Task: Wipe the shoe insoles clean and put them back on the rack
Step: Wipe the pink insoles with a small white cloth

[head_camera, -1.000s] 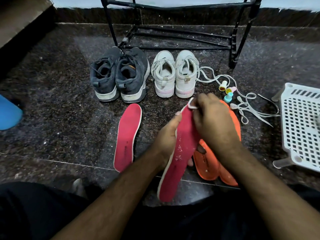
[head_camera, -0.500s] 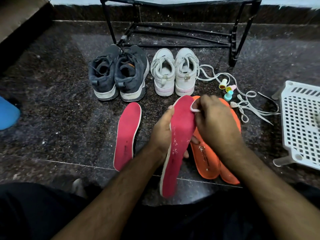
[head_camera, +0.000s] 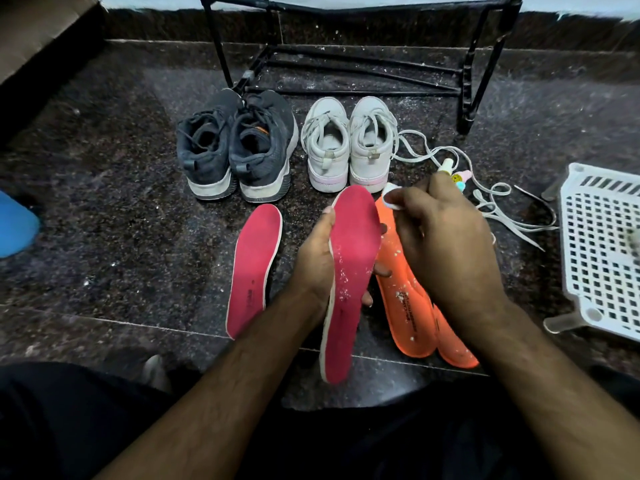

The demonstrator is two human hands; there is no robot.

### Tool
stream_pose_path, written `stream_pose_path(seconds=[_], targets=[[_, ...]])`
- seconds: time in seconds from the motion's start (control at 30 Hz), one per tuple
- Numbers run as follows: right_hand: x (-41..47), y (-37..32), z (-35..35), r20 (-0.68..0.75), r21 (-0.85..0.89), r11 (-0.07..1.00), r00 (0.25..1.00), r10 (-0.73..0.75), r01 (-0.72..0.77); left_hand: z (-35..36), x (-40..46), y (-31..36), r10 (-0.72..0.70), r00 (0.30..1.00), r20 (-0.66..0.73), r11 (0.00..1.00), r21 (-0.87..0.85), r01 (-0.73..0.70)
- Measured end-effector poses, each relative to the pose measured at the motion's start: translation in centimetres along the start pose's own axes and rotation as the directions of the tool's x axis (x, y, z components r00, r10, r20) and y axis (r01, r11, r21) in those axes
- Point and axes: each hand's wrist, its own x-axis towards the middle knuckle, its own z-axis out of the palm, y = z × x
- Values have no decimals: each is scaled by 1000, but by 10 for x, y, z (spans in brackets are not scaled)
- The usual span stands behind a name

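A: Item 1, fingers?
B: L hand (head_camera: 317, 261) fingers curled round the red insole (head_camera: 349, 271) at mid-length, thumb on the near edge; it's held off the floor, top face toward the person, prob. so the dirty side is open to wiping. White specks on its lower half, so not clean yet, I'd say.
A: R hand?
B: R hand (head_camera: 446, 244) fingers pinched on a small white wipe (head_camera: 393, 200), just beside the insole's toe end, apart from it.
A: Item 2, other insoles?
B: 2nd red insole (head_camera: 254, 268) flat on the floor (head_camera: 104, 220), left of the held one. Orange insoles (head_camera: 405, 306) overlapping on the floor under the R wrist, speckled too.
A: Further out?
B: Dark shoes (head_camera: 239, 147) and white shoes (head_camera: 349, 143), heels toward us, in front of the black rack (head_camera: 346, 67). Loose laces (head_camera: 491, 206) and small bottles (head_camera: 457, 174) to the right; white basket (head_camera: 602, 247) at the far right.
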Motion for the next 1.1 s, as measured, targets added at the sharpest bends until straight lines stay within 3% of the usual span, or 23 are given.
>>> stream_pose_path(seconds=[0.17,0.33,0.5,0.7,0.93,1.1], targets=[[-14,-11,22,227,-30,995,970,-90,99,8,-5,-1,-21,1000,21,997,-74,23],[12,10,19,128,60,991,985,113,-122,7,-5,-4,-37,998,45,999,38,36],[-12,-14,21,215,143,990,976,-45,14,11,-5,1,-12,997,75,997,-74,17],[8,11,15,109,188,961,976,186,-204,18,-14,-3,0,986,168,1000,3,-1],[-6,-9,13,191,244,968,981,14,-61,7,-4,-5,5,982,191,992,-128,20],[0,-2,9,163,325,929,978,128,-176,7,-8,-4,-52,957,285,992,-95,83]])
